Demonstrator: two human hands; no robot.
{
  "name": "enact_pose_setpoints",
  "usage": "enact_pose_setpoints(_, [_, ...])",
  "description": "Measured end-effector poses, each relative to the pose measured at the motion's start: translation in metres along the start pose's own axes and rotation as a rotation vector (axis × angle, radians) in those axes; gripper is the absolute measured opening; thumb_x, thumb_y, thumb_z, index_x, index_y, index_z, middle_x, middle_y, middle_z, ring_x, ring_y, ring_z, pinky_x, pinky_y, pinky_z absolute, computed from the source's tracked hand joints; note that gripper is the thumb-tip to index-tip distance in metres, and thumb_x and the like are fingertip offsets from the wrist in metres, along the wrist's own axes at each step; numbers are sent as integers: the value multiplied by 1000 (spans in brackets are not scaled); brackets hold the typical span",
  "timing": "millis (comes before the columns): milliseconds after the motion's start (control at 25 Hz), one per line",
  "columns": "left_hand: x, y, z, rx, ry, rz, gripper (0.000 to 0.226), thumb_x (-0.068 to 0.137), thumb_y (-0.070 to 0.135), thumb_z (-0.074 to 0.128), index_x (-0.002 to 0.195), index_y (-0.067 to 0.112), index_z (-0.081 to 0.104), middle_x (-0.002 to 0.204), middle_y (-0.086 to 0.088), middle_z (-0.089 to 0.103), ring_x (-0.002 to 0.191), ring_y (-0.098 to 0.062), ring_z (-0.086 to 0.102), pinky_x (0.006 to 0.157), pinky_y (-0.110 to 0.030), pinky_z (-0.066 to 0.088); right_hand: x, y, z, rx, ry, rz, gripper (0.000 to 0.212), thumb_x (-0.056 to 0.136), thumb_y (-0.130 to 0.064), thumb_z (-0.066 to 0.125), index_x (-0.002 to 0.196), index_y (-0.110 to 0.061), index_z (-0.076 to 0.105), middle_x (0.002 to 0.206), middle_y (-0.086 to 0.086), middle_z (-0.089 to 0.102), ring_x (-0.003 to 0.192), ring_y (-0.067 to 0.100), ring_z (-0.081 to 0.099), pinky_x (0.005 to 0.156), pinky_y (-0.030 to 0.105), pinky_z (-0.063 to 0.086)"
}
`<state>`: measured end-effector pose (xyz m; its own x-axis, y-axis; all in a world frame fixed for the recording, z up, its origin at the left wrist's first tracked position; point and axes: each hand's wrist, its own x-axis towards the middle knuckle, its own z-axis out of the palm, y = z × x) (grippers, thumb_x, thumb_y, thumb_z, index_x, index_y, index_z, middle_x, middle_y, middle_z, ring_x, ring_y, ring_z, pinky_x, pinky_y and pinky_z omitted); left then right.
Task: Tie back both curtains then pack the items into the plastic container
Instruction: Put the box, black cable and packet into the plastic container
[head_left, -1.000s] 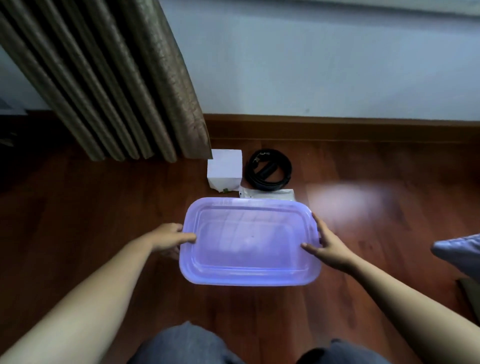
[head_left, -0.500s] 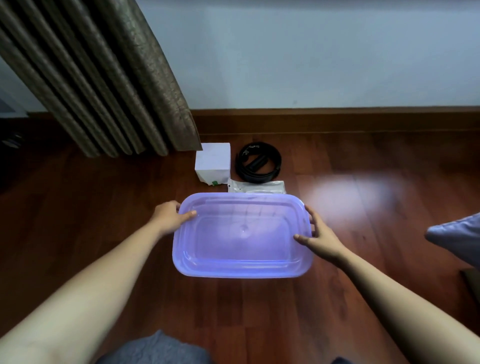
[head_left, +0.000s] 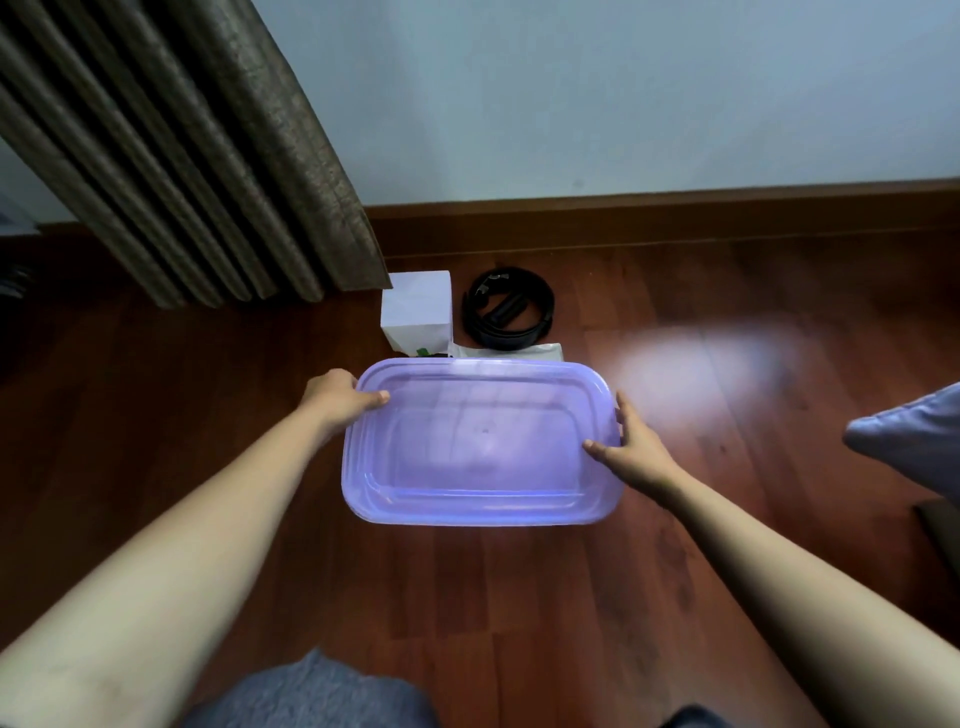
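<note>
A translucent purple plastic container (head_left: 483, 514), its lid side towards me, is held over the wooden floor. My left hand (head_left: 337, 397) grips its left edge with the thumb on top. My right hand (head_left: 631, 447) grips its right edge. Just beyond it on the floor stand a small white box (head_left: 415, 309), a coiled black belt (head_left: 509, 306) and a flat white packet (head_left: 511, 351), partly hidden by the container. A brown-grey curtain (head_left: 208, 156) hangs at the upper left, reaching the floor.
A pale wall and wooden skirting board (head_left: 675, 213) run behind the items. A grey-blue cushion (head_left: 914, 441) juts in at the right edge. My knees in grey trousers (head_left: 322, 696) show at the bottom.
The container has stayed between both hands and drifted slightly towards the items and the curtain. My left thumb now lies further over its rim.
</note>
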<state>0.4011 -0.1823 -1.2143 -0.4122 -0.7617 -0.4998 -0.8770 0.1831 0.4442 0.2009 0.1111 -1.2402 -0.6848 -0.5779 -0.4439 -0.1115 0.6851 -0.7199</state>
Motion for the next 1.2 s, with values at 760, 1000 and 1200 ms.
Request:
enact_pose_setpoints(760, [-7,3,33,253,-178,153,81,94,56,31,151,8,-2,159,-14,-12,144,-43,-1,118,-46,10,0,54,-71,1650,428,60,88,25,-14,91,107,-17,60,91,-1,74,84,17,73,74,33,60])
enact_pose_setpoints(1000, [-10,4,35,306,-150,171,80,96,49,37,151,6,-2,158,-13,-12,145,-41,4,117,-44,13,-1,50,-48,1631,747,208,38,95,-3,43,132,-13,45,119,4,61,95,15,63,90,41,53])
enact_pose_setpoints(1200, [-8,3,35,333,-141,190,79,96,47,39,150,5,0,158,-15,-10,145,-40,6,117,-42,14,4,59,-45,1590,798,242,41,97,-2,43,136,-15,41,135,10,53,96,21,62,97,49,47])
